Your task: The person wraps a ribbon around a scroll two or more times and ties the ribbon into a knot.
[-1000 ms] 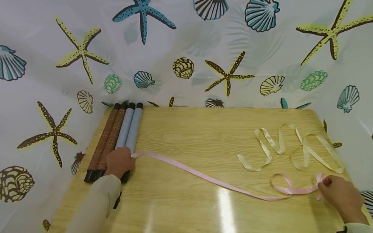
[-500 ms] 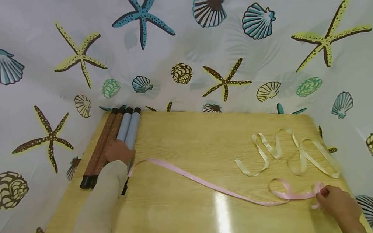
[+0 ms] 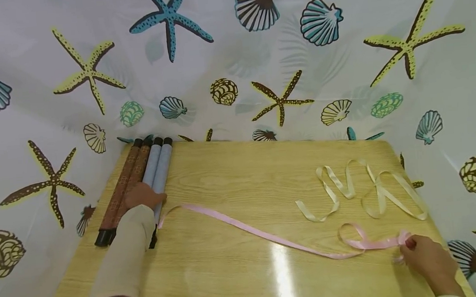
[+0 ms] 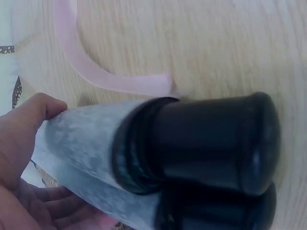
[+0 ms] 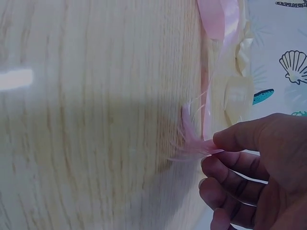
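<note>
At the table's left, my left hand point(image 3: 143, 197) reaches round the two light blue scrolls point(image 3: 161, 167). In the left wrist view the thumb is on one side of the scrolls point(image 4: 93, 129) and the fingers on the other, behind their black end knobs point(image 4: 206, 143). A pink ribbon point(image 3: 236, 223) stretches across the table, its left end point(image 4: 144, 84) lying loose beside the scrolls. At the right, my right hand point(image 3: 430, 261) pinches the frayed other end of that ribbon point(image 5: 192, 143) between thumb and forefinger; near it the ribbon makes a loop.
Two brown patterned scrolls point(image 3: 124, 186) lie left of the blue ones. A cream ribbon point(image 3: 379, 188) lies in loose curves at the back right. The wooden table point(image 3: 223, 168) backs onto a white curtain point(image 3: 229, 50) printed with shells and starfish.
My left hand has let go of the pink ribbon's left end and moved onto the blue scrolls. My right hand keeps its pinch. The view has shifted a little.
</note>
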`<state>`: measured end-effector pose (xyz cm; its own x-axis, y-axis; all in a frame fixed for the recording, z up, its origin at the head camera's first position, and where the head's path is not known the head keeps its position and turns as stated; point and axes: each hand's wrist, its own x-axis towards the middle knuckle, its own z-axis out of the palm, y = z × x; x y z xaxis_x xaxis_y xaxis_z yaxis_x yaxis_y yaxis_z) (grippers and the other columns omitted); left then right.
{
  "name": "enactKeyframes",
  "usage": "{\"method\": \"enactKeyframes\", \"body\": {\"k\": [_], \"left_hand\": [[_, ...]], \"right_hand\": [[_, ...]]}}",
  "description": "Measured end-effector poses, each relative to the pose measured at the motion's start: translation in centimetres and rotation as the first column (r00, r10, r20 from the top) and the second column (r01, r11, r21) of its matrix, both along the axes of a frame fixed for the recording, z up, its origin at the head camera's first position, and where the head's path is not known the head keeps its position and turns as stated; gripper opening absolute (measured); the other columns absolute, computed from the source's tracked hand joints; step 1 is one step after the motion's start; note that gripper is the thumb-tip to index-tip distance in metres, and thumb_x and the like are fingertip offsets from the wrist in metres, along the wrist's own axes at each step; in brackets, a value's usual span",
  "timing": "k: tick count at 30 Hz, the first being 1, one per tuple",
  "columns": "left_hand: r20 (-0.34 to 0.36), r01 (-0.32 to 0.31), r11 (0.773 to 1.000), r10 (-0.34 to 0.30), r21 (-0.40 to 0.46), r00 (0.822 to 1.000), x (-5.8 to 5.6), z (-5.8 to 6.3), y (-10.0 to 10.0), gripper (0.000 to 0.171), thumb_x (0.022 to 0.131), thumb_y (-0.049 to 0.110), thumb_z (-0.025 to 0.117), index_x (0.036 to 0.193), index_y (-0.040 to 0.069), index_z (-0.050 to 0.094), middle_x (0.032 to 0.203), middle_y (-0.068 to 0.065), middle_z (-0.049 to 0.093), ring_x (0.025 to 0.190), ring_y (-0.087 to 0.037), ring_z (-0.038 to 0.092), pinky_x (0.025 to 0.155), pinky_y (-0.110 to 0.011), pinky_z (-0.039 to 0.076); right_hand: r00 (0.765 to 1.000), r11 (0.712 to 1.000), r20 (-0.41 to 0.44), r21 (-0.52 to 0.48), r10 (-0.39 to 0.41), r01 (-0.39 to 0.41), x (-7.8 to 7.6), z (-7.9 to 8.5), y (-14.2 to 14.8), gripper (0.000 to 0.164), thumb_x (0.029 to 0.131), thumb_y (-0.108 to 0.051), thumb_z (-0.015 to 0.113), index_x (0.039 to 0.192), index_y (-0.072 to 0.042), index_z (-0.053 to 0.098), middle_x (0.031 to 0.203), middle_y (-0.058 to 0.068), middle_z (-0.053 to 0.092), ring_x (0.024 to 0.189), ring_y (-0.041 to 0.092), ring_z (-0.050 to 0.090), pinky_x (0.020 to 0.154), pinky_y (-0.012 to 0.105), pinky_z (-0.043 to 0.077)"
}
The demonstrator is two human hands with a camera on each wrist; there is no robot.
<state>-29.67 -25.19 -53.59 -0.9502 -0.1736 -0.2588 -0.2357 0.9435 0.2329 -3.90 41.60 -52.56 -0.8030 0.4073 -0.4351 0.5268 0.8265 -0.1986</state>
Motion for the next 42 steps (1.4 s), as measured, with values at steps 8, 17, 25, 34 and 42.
{"method": "enactKeyframes", "body": {"k": [8,17,25,34,42], "left_hand": [[-0.115,0.057,0.998,-0.055,0.017,0.992,1.4,2.4,-0.8,0.048,0.082,0.042,0.075,0.064,0.003,0.054,0.055,-0.009,0.053,0.047,-0.021,0.052,0.041,-0.031,0.04],[-0.134,0.108,0.99,-0.096,0.09,0.986,2.7,7.8,0.7,0.05,0.082,0.044,0.075,0.075,-0.002,0.057,0.064,-0.013,0.057,0.054,-0.025,0.057,0.044,-0.033,0.042],[-0.085,0.125,0.987,-0.116,0.1,0.99,5.8,9.1,5.3,0.058,0.084,0.052,0.071,0.094,-0.004,0.06,0.081,-0.019,0.064,0.064,-0.028,0.062,0.052,-0.036,0.047],[-0.101,0.152,0.963,-0.132,0.224,0.986,10.9,5.2,13.5,0.057,0.078,0.046,0.08,0.097,-0.003,0.06,0.08,-0.016,0.063,0.062,-0.024,0.06,0.051,-0.034,0.048],[-0.085,0.154,0.944,-0.134,0.293,0.987,14.0,2.3,18.9,0.056,0.073,0.043,0.084,0.096,-0.003,0.06,0.078,-0.013,0.062,0.063,-0.025,0.059,0.054,-0.035,0.05]], "right_hand": [[1.0,1.0,0.001,0.0,0.007,-0.007,-0.7,0.4,-0.2,0.031,0.094,-0.035,0.049,0.1,-0.01,0.065,0.091,0.019,0.066,0.077,0.031,0.061,0.06,0.046,0.044],[1.0,1.0,-0.003,0.008,0.009,-0.009,-0.8,0.6,-0.2,0.032,0.095,-0.037,0.047,0.098,-0.009,0.063,0.092,0.023,0.064,0.079,0.036,0.063,0.06,0.049,0.045],[1.0,1.0,0.01,0.002,0.004,-0.004,-0.8,0.1,-0.4,0.032,0.095,-0.039,0.046,0.088,-0.011,0.06,0.088,0.021,0.062,0.078,0.036,0.061,0.06,0.047,0.044],[1.0,1.0,0.017,0.008,-0.008,0.008,-0.9,-0.5,-1.1,0.035,0.095,-0.038,0.047,0.101,-0.007,0.064,0.098,0.028,0.064,0.086,0.045,0.064,0.061,0.051,0.045],[1.0,1.0,-0.009,-0.007,0.0,0.0,-0.9,-0.4,-2.0,0.033,0.093,-0.036,0.049,0.1,-0.008,0.064,0.093,0.021,0.066,0.082,0.039,0.064,0.06,0.049,0.046]]}}
